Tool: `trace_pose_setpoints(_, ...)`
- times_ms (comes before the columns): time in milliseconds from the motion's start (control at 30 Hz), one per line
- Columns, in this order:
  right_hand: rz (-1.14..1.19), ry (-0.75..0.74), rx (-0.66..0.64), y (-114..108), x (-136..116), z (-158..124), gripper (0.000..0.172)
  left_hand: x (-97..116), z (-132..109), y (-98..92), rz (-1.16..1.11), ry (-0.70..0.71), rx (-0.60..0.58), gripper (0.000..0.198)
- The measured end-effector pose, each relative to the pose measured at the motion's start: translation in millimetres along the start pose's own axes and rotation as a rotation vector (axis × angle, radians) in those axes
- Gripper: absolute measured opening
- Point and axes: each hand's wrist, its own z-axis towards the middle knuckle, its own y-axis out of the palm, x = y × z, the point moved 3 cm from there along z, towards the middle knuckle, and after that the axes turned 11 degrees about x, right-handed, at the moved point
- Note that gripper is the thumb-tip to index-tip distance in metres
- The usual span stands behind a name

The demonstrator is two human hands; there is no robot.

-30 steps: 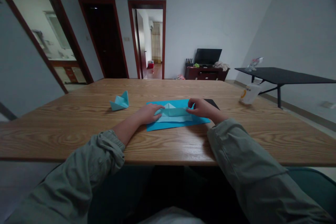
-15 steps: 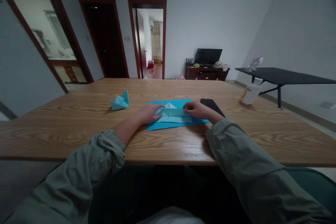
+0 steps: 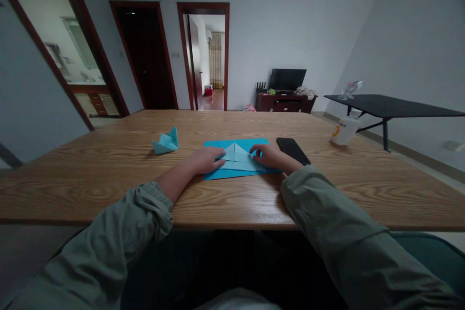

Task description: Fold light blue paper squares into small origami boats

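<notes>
A light blue folded sheet of paper (image 3: 236, 155) with a pointed peak at its top and a band along its lower edge lies in front of me. My left hand (image 3: 209, 160) rests on its left end, thumb and fingers stretched out and a little apart. At the right end my right hand (image 3: 269, 156) has thumb and forefinger bent together on the paper's edge. Beneath is a larger, deeper blue sheet (image 3: 214, 174), partly hidden by the folded paper and both hands. To the left stands a light blue folded paper boat (image 3: 166, 142).
A black phone (image 3: 292, 150) lies just beyond my right hand. Farther right on the wooden table (image 3: 225, 203) stands a translucent plastic container (image 3: 344, 131). A black table (image 3: 395, 105) is beyond it, and a television (image 3: 287, 79) stands against the far wall.
The band across the folded paper has come down toward me, so more of the peak shows. My right hand has shifted slightly left, and my left hand a little nearer.
</notes>
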Motion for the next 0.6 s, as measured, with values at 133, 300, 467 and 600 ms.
trace_pose_setpoints(133,-0.08,-0.041,0.005,-1,-3,1,0.029,5,-3,8.6,-0.028,-0.036,-0.196,0.075)
trace_pose_setpoints(300,-0.141,-0.066,0.039,-1,-5,0,0.028,6,-4,13.9,-0.022,-0.07,-0.241,0.081)
trace_pose_setpoints(467,-0.161,0.034,0.057,-1,-6,-1,0.036,4,-4,15.8,-0.02,-0.083,-0.234,0.081)
trace_pose_setpoints(600,-0.157,0.14,0.06,0,-9,1,0.046,5,-3,15.1,-0.018,-0.081,-0.228,0.08)
